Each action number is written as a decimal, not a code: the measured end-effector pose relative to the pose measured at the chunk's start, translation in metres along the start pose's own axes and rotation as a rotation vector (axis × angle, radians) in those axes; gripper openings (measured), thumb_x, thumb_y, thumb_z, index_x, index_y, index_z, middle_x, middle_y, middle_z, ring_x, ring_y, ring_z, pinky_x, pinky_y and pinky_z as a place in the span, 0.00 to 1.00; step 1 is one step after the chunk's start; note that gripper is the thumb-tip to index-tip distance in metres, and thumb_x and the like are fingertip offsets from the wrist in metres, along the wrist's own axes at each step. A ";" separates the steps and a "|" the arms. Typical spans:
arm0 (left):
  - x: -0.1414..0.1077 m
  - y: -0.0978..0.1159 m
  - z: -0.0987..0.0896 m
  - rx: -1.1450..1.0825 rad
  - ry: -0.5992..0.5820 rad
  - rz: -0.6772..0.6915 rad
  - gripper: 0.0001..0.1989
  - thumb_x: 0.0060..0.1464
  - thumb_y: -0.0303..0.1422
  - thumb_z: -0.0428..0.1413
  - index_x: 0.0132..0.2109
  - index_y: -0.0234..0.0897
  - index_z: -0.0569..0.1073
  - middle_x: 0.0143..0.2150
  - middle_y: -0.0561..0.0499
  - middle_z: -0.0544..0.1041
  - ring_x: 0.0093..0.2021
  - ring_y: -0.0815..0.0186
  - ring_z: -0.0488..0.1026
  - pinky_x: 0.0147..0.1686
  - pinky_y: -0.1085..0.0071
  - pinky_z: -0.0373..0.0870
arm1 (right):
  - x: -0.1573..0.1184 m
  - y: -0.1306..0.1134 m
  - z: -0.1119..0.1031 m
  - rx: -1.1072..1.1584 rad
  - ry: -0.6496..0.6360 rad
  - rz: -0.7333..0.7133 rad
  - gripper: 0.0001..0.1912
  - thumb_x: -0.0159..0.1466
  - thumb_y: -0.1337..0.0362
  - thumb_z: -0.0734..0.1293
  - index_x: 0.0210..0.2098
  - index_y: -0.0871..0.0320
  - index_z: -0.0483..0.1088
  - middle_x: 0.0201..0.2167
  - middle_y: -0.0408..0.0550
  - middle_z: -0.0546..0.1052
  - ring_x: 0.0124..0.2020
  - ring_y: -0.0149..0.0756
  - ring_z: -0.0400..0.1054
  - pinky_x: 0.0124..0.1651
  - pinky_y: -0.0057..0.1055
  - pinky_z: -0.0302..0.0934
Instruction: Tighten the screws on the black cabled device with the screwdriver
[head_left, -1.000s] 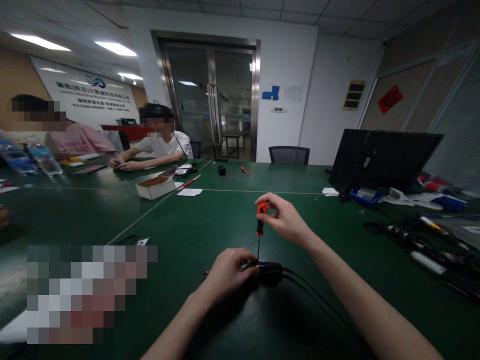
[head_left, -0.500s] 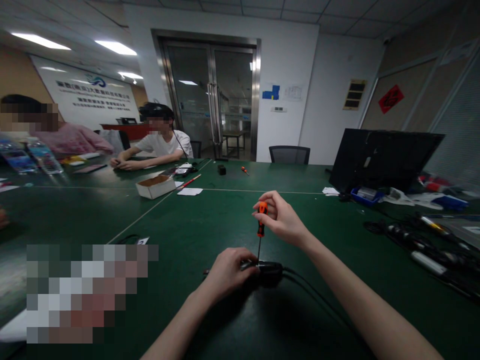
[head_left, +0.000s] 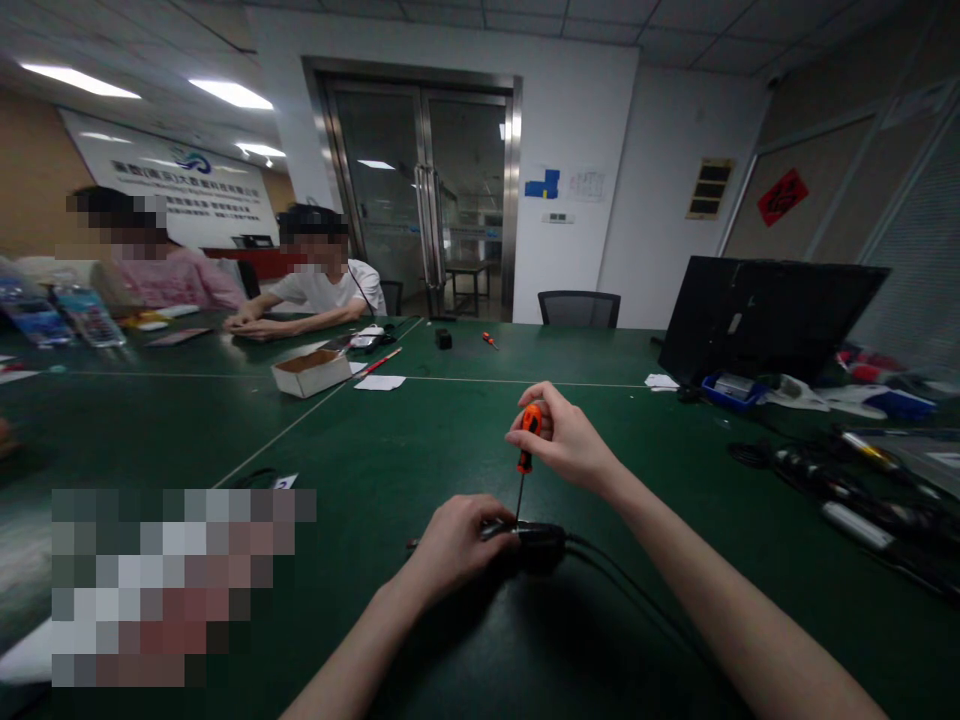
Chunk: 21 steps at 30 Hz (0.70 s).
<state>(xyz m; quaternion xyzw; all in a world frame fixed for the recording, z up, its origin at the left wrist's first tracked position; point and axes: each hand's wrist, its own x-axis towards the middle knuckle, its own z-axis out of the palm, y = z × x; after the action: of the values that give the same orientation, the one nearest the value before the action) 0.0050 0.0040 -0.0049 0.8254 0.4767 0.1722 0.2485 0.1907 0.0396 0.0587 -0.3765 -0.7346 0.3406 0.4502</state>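
An orange-and-black screwdriver (head_left: 529, 436) stands nearly upright, its handle in the curled fingers of my right hand (head_left: 564, 432). The thin shaft runs down to a black corded device (head_left: 541, 547) lying on the green table. My left hand (head_left: 463, 540) is wrapped over the device's left part and steadies it close to the screwdriver tip. Where the tip meets the device is partly hidden by my left fingers. A black cord (head_left: 622, 578) leaves the device's right end and trails toward my right forearm.
A white open box (head_left: 310, 372), paper pieces (head_left: 380, 383) and a second screwdriver (head_left: 490, 341) lie farther back. A black monitor (head_left: 772, 318) and tangled black tools with cables (head_left: 840, 490) are at right. Two people sit at the far left; water bottles (head_left: 86, 312) stand near them.
The screwdriver handle has turned and leans slightly more to the right in my right fingers. My left hand and the device stay put. A person at far left has shifted right.
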 end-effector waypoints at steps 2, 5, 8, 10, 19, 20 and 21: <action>0.000 0.001 -0.001 -0.005 0.002 0.004 0.14 0.55 0.37 0.57 0.42 0.35 0.83 0.42 0.45 0.82 0.42 0.57 0.77 0.40 0.69 0.68 | 0.000 -0.001 -0.001 0.014 0.010 0.017 0.19 0.56 0.62 0.71 0.41 0.53 0.59 0.32 0.41 0.76 0.30 0.32 0.71 0.36 0.31 0.67; -0.001 0.002 -0.001 -0.006 0.001 0.002 0.14 0.54 0.37 0.57 0.42 0.35 0.83 0.42 0.45 0.82 0.42 0.57 0.77 0.40 0.69 0.68 | 0.000 -0.002 -0.003 -0.010 0.003 0.003 0.16 0.56 0.62 0.71 0.38 0.54 0.60 0.35 0.43 0.77 0.33 0.32 0.71 0.38 0.32 0.67; 0.000 0.001 0.000 0.004 0.005 -0.005 0.13 0.54 0.37 0.57 0.42 0.35 0.82 0.42 0.45 0.83 0.42 0.58 0.77 0.40 0.69 0.68 | 0.001 -0.002 -0.006 -0.133 0.029 -0.065 0.12 0.57 0.64 0.71 0.40 0.54 0.69 0.36 0.43 0.76 0.34 0.33 0.70 0.37 0.30 0.66; 0.000 0.001 0.000 0.008 0.008 -0.008 0.13 0.54 0.37 0.57 0.42 0.36 0.82 0.42 0.45 0.83 0.42 0.58 0.77 0.40 0.70 0.68 | 0.002 -0.002 -0.007 -0.198 0.041 -0.094 0.13 0.58 0.67 0.70 0.44 0.54 0.73 0.38 0.44 0.76 0.35 0.33 0.69 0.37 0.29 0.65; 0.000 0.002 0.000 -0.009 0.009 -0.011 0.13 0.54 0.38 0.57 0.41 0.37 0.83 0.42 0.46 0.83 0.42 0.58 0.76 0.40 0.70 0.68 | 0.000 -0.003 -0.006 -0.114 0.059 -0.031 0.18 0.54 0.65 0.73 0.42 0.55 0.65 0.35 0.42 0.76 0.35 0.34 0.72 0.41 0.34 0.68; 0.000 0.001 0.000 -0.009 0.010 -0.011 0.14 0.54 0.38 0.57 0.41 0.37 0.83 0.42 0.46 0.83 0.41 0.59 0.76 0.39 0.70 0.68 | 0.000 -0.002 -0.005 -0.090 0.070 -0.019 0.19 0.54 0.65 0.73 0.42 0.55 0.63 0.36 0.43 0.77 0.36 0.34 0.72 0.41 0.34 0.68; 0.000 0.001 0.000 -0.009 0.011 -0.010 0.14 0.54 0.38 0.57 0.41 0.37 0.83 0.42 0.46 0.83 0.41 0.59 0.76 0.39 0.70 0.67 | 0.000 -0.002 -0.005 -0.069 0.078 -0.006 0.20 0.54 0.66 0.72 0.43 0.55 0.62 0.38 0.45 0.77 0.37 0.35 0.73 0.42 0.35 0.68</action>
<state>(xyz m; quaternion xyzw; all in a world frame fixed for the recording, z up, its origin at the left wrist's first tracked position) 0.0061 0.0035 -0.0044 0.8211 0.4813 0.1774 0.2505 0.1944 0.0397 0.0622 -0.4025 -0.7290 0.2986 0.4661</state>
